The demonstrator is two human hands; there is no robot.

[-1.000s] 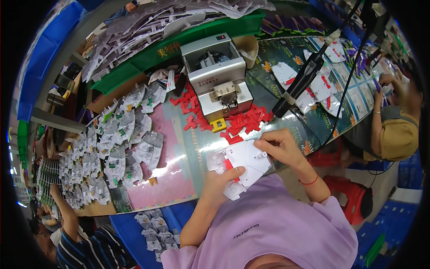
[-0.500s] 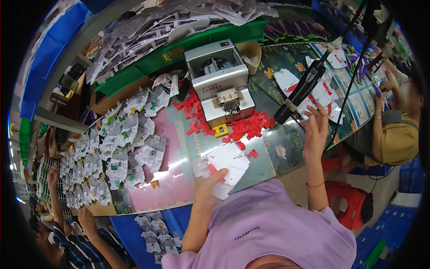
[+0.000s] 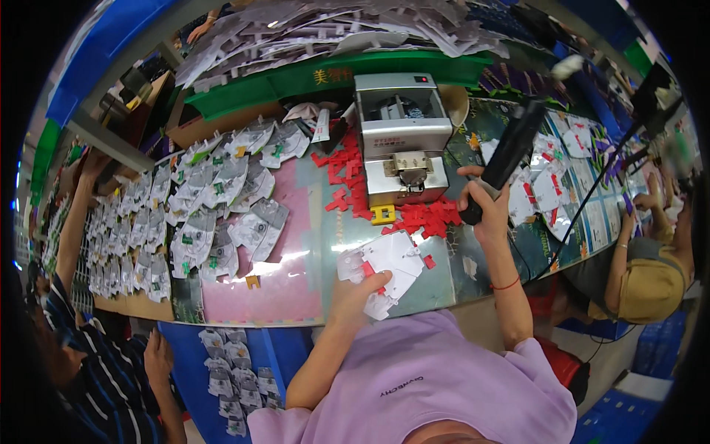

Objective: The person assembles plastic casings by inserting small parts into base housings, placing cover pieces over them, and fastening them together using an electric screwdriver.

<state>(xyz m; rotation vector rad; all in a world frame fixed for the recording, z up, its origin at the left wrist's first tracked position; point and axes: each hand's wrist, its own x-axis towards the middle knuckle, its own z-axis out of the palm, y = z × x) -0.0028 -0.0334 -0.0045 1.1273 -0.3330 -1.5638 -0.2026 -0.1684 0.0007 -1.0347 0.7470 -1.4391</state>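
Note:
My left hand point(image 3: 355, 297) grips a white plastic panel point(image 3: 403, 263) by its near left edge, above the front of the table. Under the thumb sits a small red plastic piece point(image 3: 368, 268) on the panel. My right hand point(image 3: 485, 211) is closed around a black electric screwdriver point(image 3: 518, 144) hanging to the right of a silver screw feeder point(image 3: 404, 137). Loose red plastic pieces point(image 3: 427, 220) lie about the feeder's base. A yellow piece point(image 3: 383, 214) rests against its front.
Grey assembled parts point(image 3: 200, 185) cover the table's left side. A green bin point(image 3: 296, 81) of pale panels stands at the back. More white panels with red pieces point(image 3: 547, 189) lie to the right. Co-workers sit at both sides; a blue crate point(image 3: 281, 355) is below.
My right hand, open before, has closed around the electric screwdriver and tilted it. My left hand still holds the panel. The view has shifted, and the left co-worker's arms have moved.

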